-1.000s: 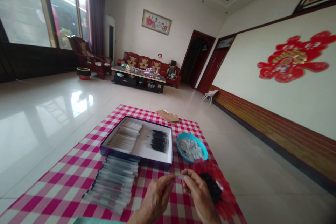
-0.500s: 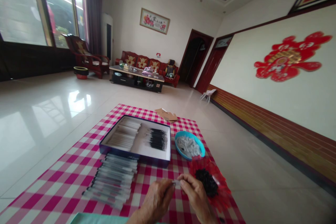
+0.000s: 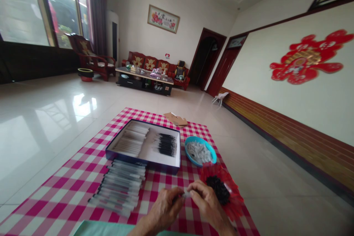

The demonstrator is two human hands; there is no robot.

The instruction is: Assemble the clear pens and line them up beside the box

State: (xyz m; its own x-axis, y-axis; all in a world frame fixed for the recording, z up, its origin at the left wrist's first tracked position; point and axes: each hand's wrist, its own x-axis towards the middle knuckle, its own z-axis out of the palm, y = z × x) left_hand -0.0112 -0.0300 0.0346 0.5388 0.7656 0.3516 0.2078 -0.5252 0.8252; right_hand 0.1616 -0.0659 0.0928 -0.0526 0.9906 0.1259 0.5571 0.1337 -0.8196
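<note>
Both of my hands meet above the checked tablecloth at the front. My left hand (image 3: 166,206) is closed around what looks like a pen, mostly hidden in the fingers. The fingertips of my right hand (image 3: 206,201) pinch a small translucent pen cap (image 3: 187,194) at its end. To the left lies a row of clear pens (image 3: 117,186) with black ends. Just right of my right hand is a red, petal-edged dish (image 3: 235,195) holding small black pieces (image 3: 218,189). Behind it, a blue bowl (image 3: 214,153) contains many translucent caps (image 3: 199,152).
A shallow dark-blue box (image 3: 163,167) holds whitish tubes (image 3: 131,140) and slim black-ended refills (image 3: 167,144). Brown cardboard (image 3: 175,119) lies at the table's far edge. Light-green cloth (image 3: 105,228) is at the near edge. Beyond stand a coffee table (image 3: 143,77) and a wooden sofa (image 3: 151,62).
The hands stay together in nearly the same place, with the translucent cap showing slightly more between the fingertips. The camera view has shifted slightly.
</note>
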